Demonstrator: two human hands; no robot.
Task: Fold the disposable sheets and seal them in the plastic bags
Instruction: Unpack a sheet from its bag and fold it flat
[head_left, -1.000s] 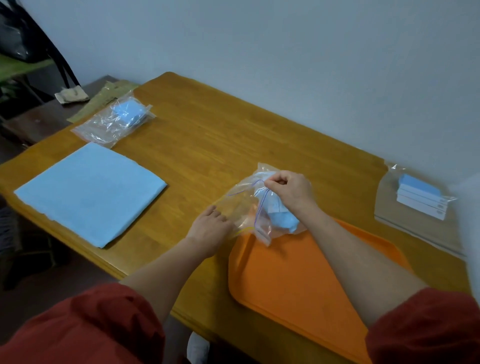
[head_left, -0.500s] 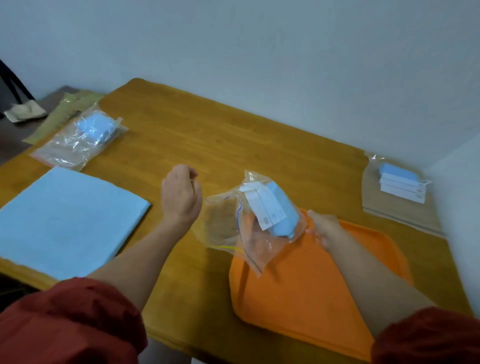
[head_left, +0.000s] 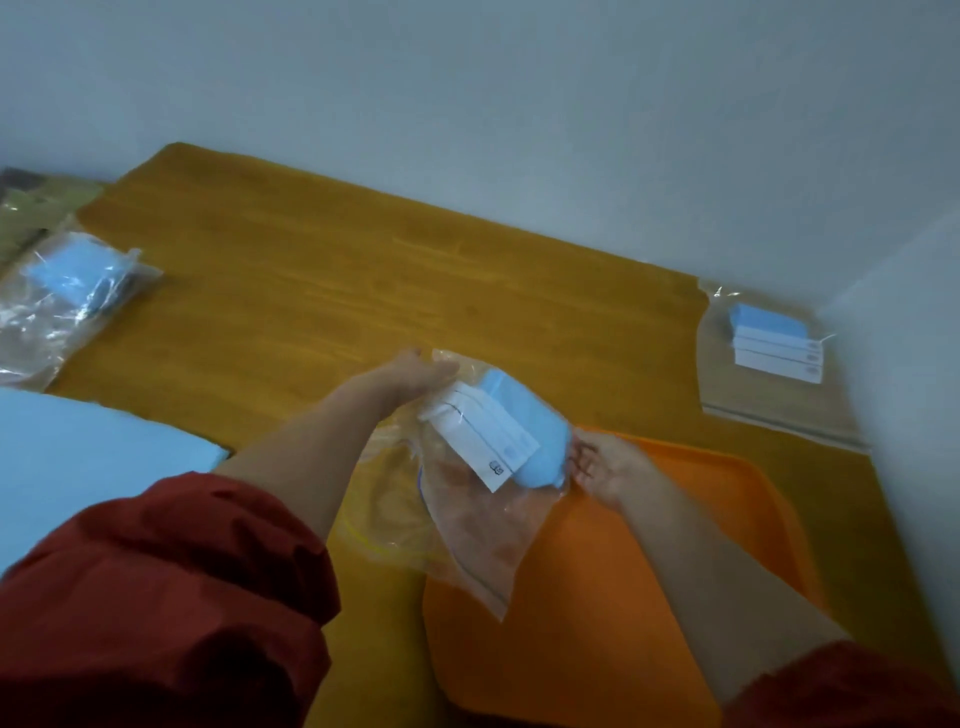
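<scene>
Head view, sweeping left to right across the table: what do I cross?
In order: flat blue sheet → left hand → clear bag with a folded sheet inside, between the hands → right hand → bagged stack by the wall.
</scene>
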